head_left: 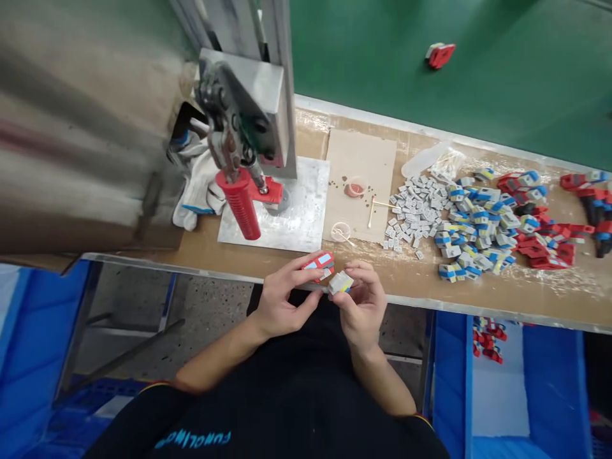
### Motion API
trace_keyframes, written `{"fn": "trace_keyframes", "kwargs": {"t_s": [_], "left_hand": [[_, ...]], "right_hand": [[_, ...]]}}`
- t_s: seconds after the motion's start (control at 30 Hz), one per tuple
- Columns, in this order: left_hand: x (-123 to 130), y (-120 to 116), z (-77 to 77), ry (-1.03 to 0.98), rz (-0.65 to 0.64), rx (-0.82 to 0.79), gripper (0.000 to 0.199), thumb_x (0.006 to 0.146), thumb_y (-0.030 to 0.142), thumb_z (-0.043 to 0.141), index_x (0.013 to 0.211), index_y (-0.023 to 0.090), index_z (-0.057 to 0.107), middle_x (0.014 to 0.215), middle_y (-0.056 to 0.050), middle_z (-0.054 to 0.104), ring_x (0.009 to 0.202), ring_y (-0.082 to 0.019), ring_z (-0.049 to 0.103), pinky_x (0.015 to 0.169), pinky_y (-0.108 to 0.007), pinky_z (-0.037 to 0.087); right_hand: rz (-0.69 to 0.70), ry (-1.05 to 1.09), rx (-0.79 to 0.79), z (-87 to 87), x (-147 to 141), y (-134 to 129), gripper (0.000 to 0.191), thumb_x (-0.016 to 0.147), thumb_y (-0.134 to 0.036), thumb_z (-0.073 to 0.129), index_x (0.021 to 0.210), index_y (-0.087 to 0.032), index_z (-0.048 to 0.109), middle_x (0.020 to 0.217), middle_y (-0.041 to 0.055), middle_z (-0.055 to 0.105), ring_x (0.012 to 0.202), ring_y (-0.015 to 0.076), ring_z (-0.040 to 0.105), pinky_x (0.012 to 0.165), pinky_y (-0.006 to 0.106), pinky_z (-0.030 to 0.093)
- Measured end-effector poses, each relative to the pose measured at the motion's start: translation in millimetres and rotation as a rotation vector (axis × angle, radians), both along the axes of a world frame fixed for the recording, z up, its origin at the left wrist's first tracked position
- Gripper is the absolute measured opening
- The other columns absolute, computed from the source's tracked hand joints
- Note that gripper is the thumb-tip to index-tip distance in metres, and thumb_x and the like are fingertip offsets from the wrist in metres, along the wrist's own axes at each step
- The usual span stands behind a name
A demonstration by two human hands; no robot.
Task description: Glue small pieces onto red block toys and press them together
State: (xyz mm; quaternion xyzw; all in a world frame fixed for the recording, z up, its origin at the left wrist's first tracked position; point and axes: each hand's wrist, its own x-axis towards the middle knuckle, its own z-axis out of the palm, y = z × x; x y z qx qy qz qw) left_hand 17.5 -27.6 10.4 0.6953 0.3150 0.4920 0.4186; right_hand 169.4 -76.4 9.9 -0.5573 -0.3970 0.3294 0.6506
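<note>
In the head view, the left hand (282, 296) pinches a red part (322, 262) between its fingers, and the right hand (364, 306) pinches a grey-and-yellow part (341, 283) just beside it; both are held over the near edge of the desk (272, 258), nearer than the metal plate (306, 220) and the cardboard sheet (361, 150)

Your left hand (283, 294) and right hand (364, 303) are raised close together before your torso, thumbs and fingertips pinching inward; your bare forearms angle up from bent elbows, short dark sleeves above them.
</note>
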Motion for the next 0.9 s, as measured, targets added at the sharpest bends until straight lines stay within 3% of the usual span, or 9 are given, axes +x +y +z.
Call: {"fn": "trace_keyframes", "kwargs": {"t_s": [0.1, 0.2, 0.37, 0.5, 0.6, 0.73, 0.8, 0.9], "left_hand": [[-4, -2, 1.2, 0.111, 0.066, 0.139, 0.047, 0.089, 0.006, 0.076, 0.132, 0.023, 0.072, 0.145, -0.015, 0.075, 0.125, -0.028, 0.079, 0.1, -0.036, 0.07], [-7, -5, -1.7, 0.155, 0.085, 0.151, 0.046, 0.09, 0.01, 0.08, 0.133, 0.026, 0.073, 0.144, -0.013, 0.075, 0.129, -0.029, 0.077, 0.101, -0.037, 0.07], [-5, -7, -8.3, 0.04, 0.049, 0.084, 0.037, 0.089, 0.017, 0.087, 0.123, 0.028, 0.08, 0.143, -0.009, 0.076, 0.13, -0.031, 0.076, 0.108, -0.041, 0.067], [-7, -3, -7.0, -0.018, 0.086, 0.117, 0.046, 0.089, 0.01, 0.085, 0.13, 0.029, 0.077, 0.143, -0.009, 0.076, 0.128, -0.028, 0.077, 0.105, -0.036, 0.068], [-13, -4, -7.7, -0.062, 0.033, 0.107, 0.062, 0.088, 0.01, 0.086, 0.145, 0.03, 0.068, 0.142, -0.011, 0.077, 0.125, -0.029, 0.079, 0.101, -0.036, 0.07], [-27, -13, -9.4, -0.148, -0.091, -0.036, 0.085, 0.085, 0.025, 0.092, 0.16, 0.027, 0.052, 0.134, -0.015, 0.08, 0.117, -0.031, 0.082, 0.097, -0.037, 0.07], [-33, -16, -6.9, -0.131, -0.121, -0.099, 0.081, 0.085, 0.027, 0.093, 0.157, 0.025, 0.056, 0.13, -0.016, 0.081, 0.113, -0.031, 0.083, 0.098, -0.037, 0.07], [-43, -17, -2.1, -0.075, -0.138, -0.146, 0.055, 0.086, 0.027, 0.09, 0.138, 0.023, 0.073, 0.122, -0.015, 0.084, 0.109, -0.03, 0.084, 0.097, -0.037, 0.07]], "right_hand": [[0.006, -0.023, -0.007, -1.0, -9, 2, 0.033, 0.088, -0.054, 0.087, 0.107, -0.032, 0.072, 0.1, 0.0004, 0.068, 0.078, 0.0153, 0.061, 0.066, 0.028, 0.05], [0.002, -0.012, -0.009, 1.2, -13, 3, 0.031, 0.088, -0.052, 0.088, 0.104, -0.031, 0.071, 0.096, -0.0005, 0.066, 0.074, 0.0144, 0.061, 0.062, 0.027, 0.05], [0.006, -0.051, -0.067, 2.1, -15, 0, 0.035, 0.084, -0.051, 0.091, 0.096, -0.028, 0.068, 0.088, -0.0012, 0.064, 0.068, 0.0138, 0.063, 0.056, 0.027, 0.053], [0.079, -0.11, -0.082, 1.9, -8, -5, 0.029, 0.09, -0.051, 0.085, 0.101, -0.028, 0.073, 0.093, 0.0022, 0.068, 0.07, 0.0163, 0.067, 0.056, 0.03, 0.058], [0.203, -0.128, -0.087, 4.9, 3, -5, 0.032, 0.096, -0.057, 0.077, 0.112, -0.03, 0.077, 0.11, 0.0078, 0.071, 0.084, 0.021, 0.073, 0.067, 0.035, 0.065], [0.501, -0.089, -0.047, 9.5, 14, -2, 0.064, 0.095, -0.07, 0.071, 0.146, -0.032, 0.066, 0.14, 0.0137, 0.07, 0.123, 0.0309, 0.073, 0.099, 0.047, 0.067], [0.593, -0.1, -0.041, 8.3, 11, -4, 0.064, 0.096, -0.072, 0.067, 0.147, -0.032, 0.065, 0.137, 0.0134, 0.073, 0.126, 0.0319, 0.073, 0.105, 0.048, 0.065], [0.582, -0.1, -0.066, 1.7, -1, -10, 0.06, 0.099, -0.07, 0.062, 0.144, -0.03, 0.064, 0.134, 0.0138, 0.074, 0.122, 0.0312, 0.075, 0.1, 0.045, 0.067]]}}
